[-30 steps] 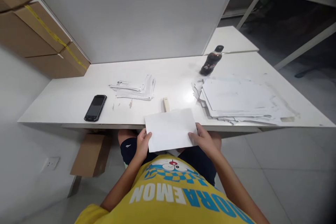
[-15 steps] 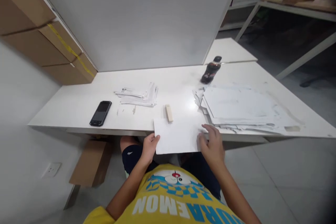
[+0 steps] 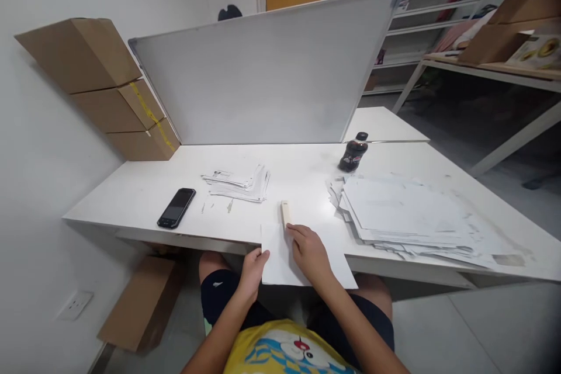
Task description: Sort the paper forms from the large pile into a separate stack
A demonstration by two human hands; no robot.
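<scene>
My left hand [image 3: 253,272] pinches the left edge of a white sheet of paper [image 3: 276,257], thumb on top. The sheet extends past the desk's front edge toward my lap. My right hand [image 3: 310,252] reaches over the sheet, its fingertips closed at the near end of a small cream-coloured oblong object [image 3: 285,210]. That object lies at the sheet's far edge; its exact kind is unclear, and the fingers cover its near end. My right thumb is mostly hidden.
A black phone [image 3: 176,208] and small paper stack [image 3: 241,184] lie leftward on the white desk [image 3: 298,158]. To the right are a large paper pile [image 3: 394,207] and dark drink bottle [image 3: 353,153]. Behind stand a whiteboard [image 3: 263,82] and stacked cardboard boxes [image 3: 105,64].
My right hand has left the sheet's right side and moved left to the cream-coloured object. My left hand keeps its hold on the sheet. The camera view has tilted upward.
</scene>
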